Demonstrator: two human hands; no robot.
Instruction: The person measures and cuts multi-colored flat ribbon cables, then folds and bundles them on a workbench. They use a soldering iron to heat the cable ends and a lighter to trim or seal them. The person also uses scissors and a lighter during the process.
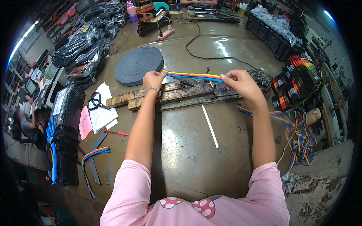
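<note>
A short strip of striped cord trim, yellow, red and blue, is stretched level between my two hands. My left hand, with a beaded bracelet at the wrist, pinches its left end. The right end is pinched between the thumb and fingers of my right hand. Just below the strip lies a worn wooden block jig with metal parts and an upright bolt; my hands hide some of it. Beside my left hand rests a big flat roll of dark grey webbing.
Scissors and papers lie left, near a red pen and loose striped strips. A white stick lies centre. Tangled striped cord and dark bundled pieces are right. A black cable crosses behind.
</note>
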